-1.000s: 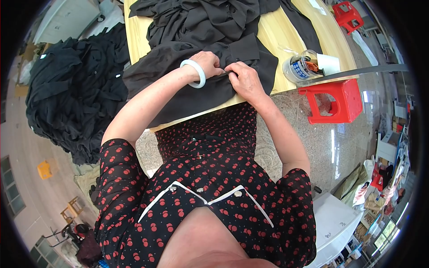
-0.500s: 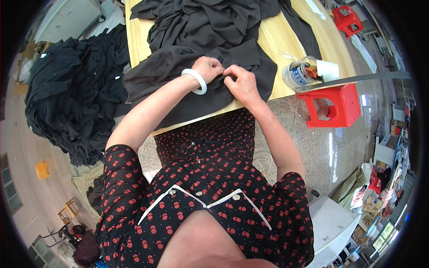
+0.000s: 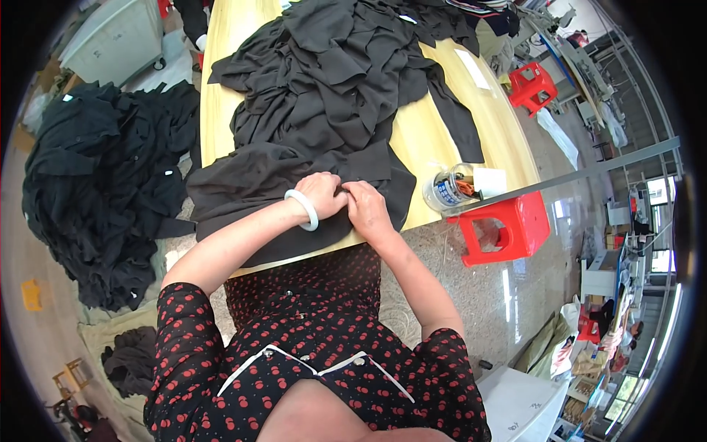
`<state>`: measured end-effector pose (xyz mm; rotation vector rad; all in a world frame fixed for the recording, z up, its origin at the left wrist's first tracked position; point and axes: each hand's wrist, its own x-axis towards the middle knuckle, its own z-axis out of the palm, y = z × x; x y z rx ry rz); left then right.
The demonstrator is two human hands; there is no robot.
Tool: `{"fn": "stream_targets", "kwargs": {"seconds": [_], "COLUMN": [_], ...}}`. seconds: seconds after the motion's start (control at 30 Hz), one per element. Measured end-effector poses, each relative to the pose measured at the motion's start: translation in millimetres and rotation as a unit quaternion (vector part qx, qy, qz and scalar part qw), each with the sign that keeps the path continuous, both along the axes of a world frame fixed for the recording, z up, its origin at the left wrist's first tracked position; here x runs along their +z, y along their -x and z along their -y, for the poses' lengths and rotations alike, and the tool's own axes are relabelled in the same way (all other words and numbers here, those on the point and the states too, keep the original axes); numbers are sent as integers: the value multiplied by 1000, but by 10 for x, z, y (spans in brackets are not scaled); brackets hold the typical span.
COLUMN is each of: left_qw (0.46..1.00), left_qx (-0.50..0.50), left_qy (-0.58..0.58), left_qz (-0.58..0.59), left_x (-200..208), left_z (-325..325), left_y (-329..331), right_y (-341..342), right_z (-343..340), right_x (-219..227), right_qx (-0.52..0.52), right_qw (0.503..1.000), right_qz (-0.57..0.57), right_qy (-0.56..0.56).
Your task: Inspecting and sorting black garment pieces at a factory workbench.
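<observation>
A black garment [image 3: 247, 180] lies spread at the near edge of the light wooden table [image 3: 414, 132]. My left hand [image 3: 320, 196], with a pale bangle on its wrist, is closed on the dark cloth, fingertips pinched. Close beside it, my right hand [image 3: 369, 210] also pinches the cloth, and the fingertips of both nearly meet. Whatever small part lies between the fingertips is hidden. Past my hands, a heap of crumpled black garments [image 3: 317, 81] covers the middle of the table.
To the right, a clear jar [image 3: 440, 190] of small tools stands near a grey metal strip [image 3: 574, 177]. Red stools [image 3: 526, 228] are beside the table. A large pile of black clothes [image 3: 96, 191] rises at the left. A white cart [image 3: 114, 37] stands farther back.
My view has shifted up and right, so the table sits lower and farther left in it. Both hands keep pinching the same garment, close together.
</observation>
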<state>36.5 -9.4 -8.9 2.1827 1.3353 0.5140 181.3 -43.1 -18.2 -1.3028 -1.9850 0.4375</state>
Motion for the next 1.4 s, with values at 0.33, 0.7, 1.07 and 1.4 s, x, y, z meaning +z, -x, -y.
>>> {"fn": "stream_targets", "kwargs": {"seconds": [0.33,0.7,1.07,1.4], "left_qw": [995,990,996,991], "left_qx": [43,-115,-23,-82], "left_qy": [-71,-24,86,-1], "left_qz": [51,73,-3,-108], "left_x": [-120,-65,91,33], "left_z": [119,2,-76,-234], "left_y": [11,211,30,-310], "right_y": [40,-125,-466,-525], "right_z": [8,-66,281,307], "right_x": [7,138,186,150], "right_qx": [8,58,50,-58], "right_qw": [1000,968,977,985], "right_qz": [-6,-119,63,-84], "right_qy": [-18,212,195,139]}}
